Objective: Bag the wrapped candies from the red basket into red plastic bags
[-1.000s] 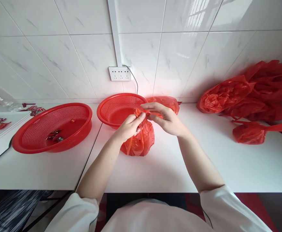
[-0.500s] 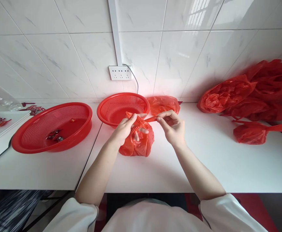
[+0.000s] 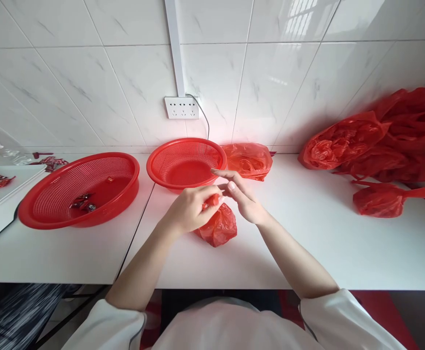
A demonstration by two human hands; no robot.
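My left hand (image 3: 188, 209) is closed round the gathered neck of a red plastic bag (image 3: 218, 227), whose full, rounded body hangs just below and right of it, low over the white table. My right hand (image 3: 244, 198) is beside the fingertips of the left, its fingers stretched and apart, with nothing seen held in them. Behind both hands stands a red perforated basket (image 3: 186, 176) with nothing seen inside. A flat pile of red bags (image 3: 248, 160) lies right of that basket.
At the left, a larger red basket (image 3: 125, 201) holds a few small wrapped pieces, beside a white tray (image 3: 23, 177) with red packets. Several red bags (image 3: 343, 141) are heaped at the right wall; a tied one (image 3: 378, 200) lies before them. A socket strip (image 3: 182, 108) is on the wall.
My left hand has turned and closed round the bag's neck. My right hand has let go of the strip it was pulling and moved left, its fingers opened. The bag's body has shifted slightly right.
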